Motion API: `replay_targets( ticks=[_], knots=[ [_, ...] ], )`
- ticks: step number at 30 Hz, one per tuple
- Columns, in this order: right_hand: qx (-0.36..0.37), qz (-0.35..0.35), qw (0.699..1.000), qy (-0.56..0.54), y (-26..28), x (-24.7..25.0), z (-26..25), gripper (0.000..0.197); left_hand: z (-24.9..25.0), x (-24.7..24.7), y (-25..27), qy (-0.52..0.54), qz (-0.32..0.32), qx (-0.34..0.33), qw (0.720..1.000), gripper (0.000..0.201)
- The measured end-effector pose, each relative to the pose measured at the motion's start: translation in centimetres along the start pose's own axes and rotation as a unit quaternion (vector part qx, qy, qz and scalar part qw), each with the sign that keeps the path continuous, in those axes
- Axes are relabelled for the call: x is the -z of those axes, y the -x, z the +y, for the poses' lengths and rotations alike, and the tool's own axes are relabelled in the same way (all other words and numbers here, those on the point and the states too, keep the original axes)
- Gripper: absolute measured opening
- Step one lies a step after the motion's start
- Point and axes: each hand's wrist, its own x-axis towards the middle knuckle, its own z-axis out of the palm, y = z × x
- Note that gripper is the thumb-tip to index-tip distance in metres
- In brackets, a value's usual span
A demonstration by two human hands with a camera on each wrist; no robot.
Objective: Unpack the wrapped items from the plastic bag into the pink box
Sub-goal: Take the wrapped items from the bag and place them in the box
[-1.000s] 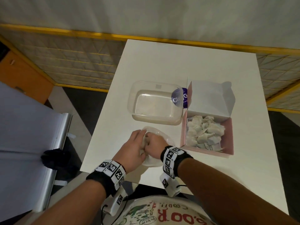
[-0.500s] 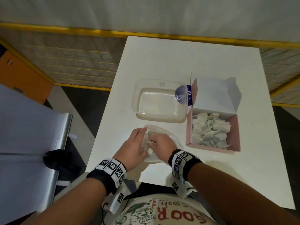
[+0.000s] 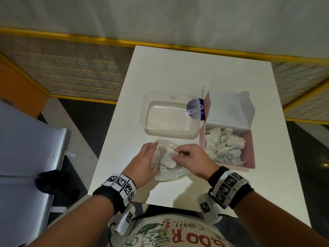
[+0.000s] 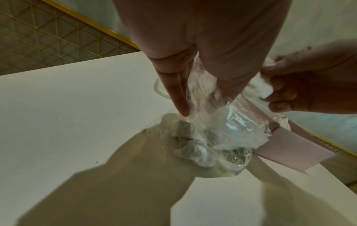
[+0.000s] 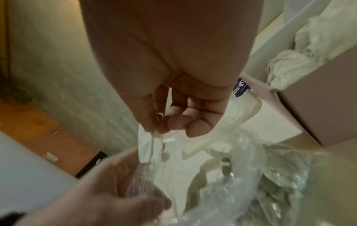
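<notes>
Head view, lower centre of frame: the plastic bag (image 3: 169,173) lies on the white table (image 3: 187,72), just below the clear container (image 3: 171,114) and to the left of the pink box (image 3: 250,148). The bag holds several wrapped items (image 3: 165,157), bunched pale bundles visible through the film.

Left hand (image 3: 142,163): sits at the bag's left edge. In the left wrist view the fingers (image 4: 177,97) point down nearly straight and close together, with a fold of film running between them and the thumb; the bag mouth is held up by this contact. The wrapped bundles lie below the fingertips, at centre frame.

Right hand (image 3: 192,161): fingers curled, thumb and forefinger pinching one wrapped item (image 4: 258,85) at the bag's upper right edge. The right wrist view shows the thumb pressed against the curled fingertips (image 5: 173,122), with a white strip hanging below; blur prevents finer detail.

The pink box stands open at right of frame, lid flap raised, its floor covered with wrapped items (image 3: 224,145).
</notes>
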Motion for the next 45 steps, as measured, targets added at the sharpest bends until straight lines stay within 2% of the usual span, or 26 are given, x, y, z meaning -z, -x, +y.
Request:
replay_targets(
  ticks=[4, 9, 11, 14, 16, 18, 22, 26, 27, 29, 31, 32, 33, 35, 37, 38, 40, 43, 45],
  knots=[
    [-0.009, 0.027, 0.995, -0.093, 1.3, 3.0, -1.6, 0.021, 0.0, 0.0, -0.1, 0.001, 0.003, 0.006, 1.0, 0.079],
    [0.019, 0.119, 0.985, -0.12, 2.4, 8.3, -2.0, 0.013, 0.0, -0.3, -0.3, 0.006, 0.005, 0.019, 1.0, 0.08],
    [0.017, 0.149, 0.986, -0.074, 2.8, 10.8, -1.0, 0.009, 0.0, -0.4, -0.4, 0.008, 0.008, 0.022, 1.0, 0.08],
    [-0.007, 0.168, 0.984, 0.063, 3.0, 13.8, 1.4, 0.017, 0.2, -0.5, -0.3, 0.009, 0.015, 0.02, 1.0, 0.079],
    [-0.027, 0.153, 0.974, 0.162, 2.9, 14.7, 3.0, 0.023, 0.4, -0.5, -0.2, 0.006, 0.015, 0.021, 1.0, 0.08],
    [-0.045, 0.109, 0.968, 0.221, 2.4, 14.6, 4.5, 0.027, 0.6, -0.6, -0.2, 0.005, 0.014, 0.026, 1.0, 0.081],
    [-0.069, 0.04, 0.931, 0.356, 0.6, 12.8, 7.3, 0.025, 0.8, -0.9, 0.0, 0.002, 0.018, 0.032, 0.999, 0.081],
    [-0.114, -0.002, 0.904, 0.412, -0.6, 11.3, 7.6, 0.03, 1.2, -1.1, 0.3, 0.001, 0.019, 0.041, 0.999, 0.082],
    [-0.122, 0.001, 0.899, 0.421, -0.8, 11.0, 7.3, 0.024, 1.2, -1.2, 0.4, 0.002, 0.019, 0.042, 0.999, 0.083],
    [-0.11, 0.059, 0.893, 0.432, -0.4, 10.6, 5.6, 0.005, 1.4, -1.2, 0.5, 0.004, 0.02, 0.045, 0.999, 0.083],
    [-0.048, 0.155, 0.89, 0.426, 0.1, 9.5, 3.8, 0.018, 1.5, -1.3, 0.7, 0.005, 0.024, 0.046, 0.999, 0.084],
    [0.002, 0.181, 0.897, 0.404, 0.4, 8.5, 2.4, 0.018, 1.6, -1.4, 0.8, 0.006, 0.027, 0.045, 0.999, 0.084],
    [0.052, 0.168, 0.909, 0.378, 0.6, 7.1, 1.2, 0.017, 1.6, -1.5, 0.8, 0.008, 0.029, 0.044, 0.999, 0.084],
    [0.11, 0.057, 0.934, 0.336, 0.5, 3.4, -0.4, 0.017, 1.7, -1.7, 1.0, 0.012, 0.031, 0.043, 0.999, 0.083],
    [0.097, -0.058, 0.942, 0.316, -0.6, -0.4, -0.3, 0.015, 1.8, -1.8, 1.1, 0.017, 0.035, 0.038, 0.999, 0.083],
    [0.075, -0.085, 0.945, 0.307, -1.4, -1.9, 0.2, 0.013, 1.9, -1.8, 1.2, 0.018, 0.035, 0.037, 0.999, 0.084],
    [0.027, -0.106, 0.948, 0.298, -2.5, -4.2, 1.0, 0.009, 2.0, -1.8, 1.4, 0.017, 0.033, 0.034, 0.999, 0.083],
    [-0.006, -0.102, 0.936, 0.336, -3.5, -6.4, 2.2, 0.031, 2.0, -1.7, 1.9, 0.002, 0.026, 0.028, 0.999, 0.081],
    [-0.008, -0.081, 0.926, 0.368, -3.7, -7.4, 3.0, 0.033, 1.7, -1.7, 2.2, -0.001, 0.022, 0.033, 0.999, 0.082]
  ],
)
